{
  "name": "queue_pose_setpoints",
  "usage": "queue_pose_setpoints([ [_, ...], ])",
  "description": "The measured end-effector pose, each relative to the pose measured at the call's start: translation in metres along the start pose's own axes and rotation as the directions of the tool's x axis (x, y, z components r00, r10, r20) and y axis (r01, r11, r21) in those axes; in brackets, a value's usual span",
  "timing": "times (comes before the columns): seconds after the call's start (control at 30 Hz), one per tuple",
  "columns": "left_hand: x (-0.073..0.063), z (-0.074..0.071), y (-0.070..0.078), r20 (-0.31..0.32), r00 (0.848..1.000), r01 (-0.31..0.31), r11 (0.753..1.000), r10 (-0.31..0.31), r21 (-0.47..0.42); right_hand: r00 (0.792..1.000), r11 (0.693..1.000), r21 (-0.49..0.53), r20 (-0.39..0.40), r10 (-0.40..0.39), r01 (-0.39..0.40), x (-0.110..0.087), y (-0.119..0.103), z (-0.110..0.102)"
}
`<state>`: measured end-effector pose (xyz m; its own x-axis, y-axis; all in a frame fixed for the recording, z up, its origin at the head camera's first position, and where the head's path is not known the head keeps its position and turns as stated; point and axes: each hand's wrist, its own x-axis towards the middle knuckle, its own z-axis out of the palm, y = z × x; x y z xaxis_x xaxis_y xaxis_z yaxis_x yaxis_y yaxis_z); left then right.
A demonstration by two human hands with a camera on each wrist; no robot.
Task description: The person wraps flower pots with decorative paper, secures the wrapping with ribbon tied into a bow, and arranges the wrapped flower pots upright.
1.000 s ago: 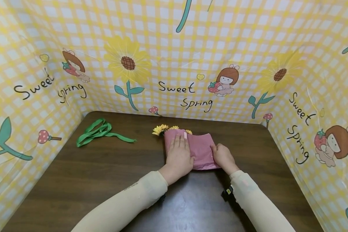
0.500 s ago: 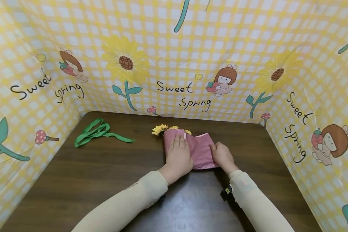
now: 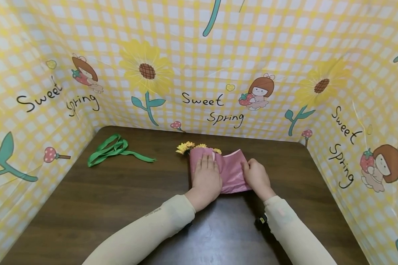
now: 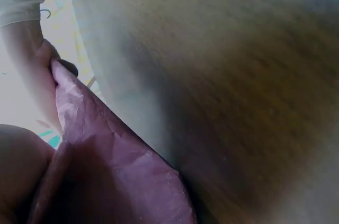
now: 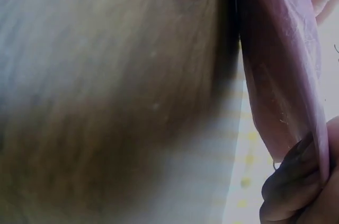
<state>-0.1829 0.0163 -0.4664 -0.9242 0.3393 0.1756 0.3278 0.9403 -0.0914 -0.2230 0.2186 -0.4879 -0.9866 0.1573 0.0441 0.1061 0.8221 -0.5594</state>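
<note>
L hand (image 3: pixel 206 180) lies flat, fingers straight, on shiny pink paper (image 3: pixel 233 171) nr mid of dark brown wood table (image 3: pixel 86 195). R hand (image 3: pixel 257 177) pinches paper's R edge, up a bit. Small yellow flowers (image 3: pixel 185 147) poke out the far end. Long green ribbon (image 3: pixel 119 148) on L; yellow-n-white check cloth walls (image 3: pixel 192 48) round.

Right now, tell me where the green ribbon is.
In the head view, the green ribbon lies on the left of the brown table, near its far edge, left of the yellow flowers.
</note>
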Motion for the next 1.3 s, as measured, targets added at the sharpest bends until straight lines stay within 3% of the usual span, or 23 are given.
queue_pose_setpoints([
  [0.17,0.000,0.001,0.001,0.027,1.000,0.014,0.999,-0.015,0.031,1.000,1.000,0.005,-0.017,-0.013,0.013,-0.002,-0.005,-0.002],
  [0.4,0.001,0.002,0.001,0.034,0.999,-0.013,0.999,0.011,0.045,0.999,0.999,0.016,-0.021,-0.039,0.040,-0.004,-0.017,-0.011],
  [0.7,0.003,0.000,0.000,0.065,0.998,0.005,0.998,-0.001,-0.061,0.992,0.986,0.106,-0.005,-0.126,0.126,-0.001,-0.031,-0.015],
  [0.87,0.002,-0.003,-0.001,0.065,0.998,-0.006,0.998,0.011,-0.066,0.986,0.979,0.119,-0.016,-0.166,0.167,-0.001,-0.036,-0.018],
  [1.03,0.001,-0.004,-0.001,0.089,0.996,-0.016,0.999,0.018,-0.029,0.991,0.988,0.068,-0.014,-0.135,0.136,-0.001,-0.028,-0.021],
  [1.3,0.000,-0.001,-0.002,0.046,0.998,-0.032,0.999,0.031,0.021,0.990,0.997,-0.022,0.117,-0.071,0.075,0.003,-0.001,-0.009],
])
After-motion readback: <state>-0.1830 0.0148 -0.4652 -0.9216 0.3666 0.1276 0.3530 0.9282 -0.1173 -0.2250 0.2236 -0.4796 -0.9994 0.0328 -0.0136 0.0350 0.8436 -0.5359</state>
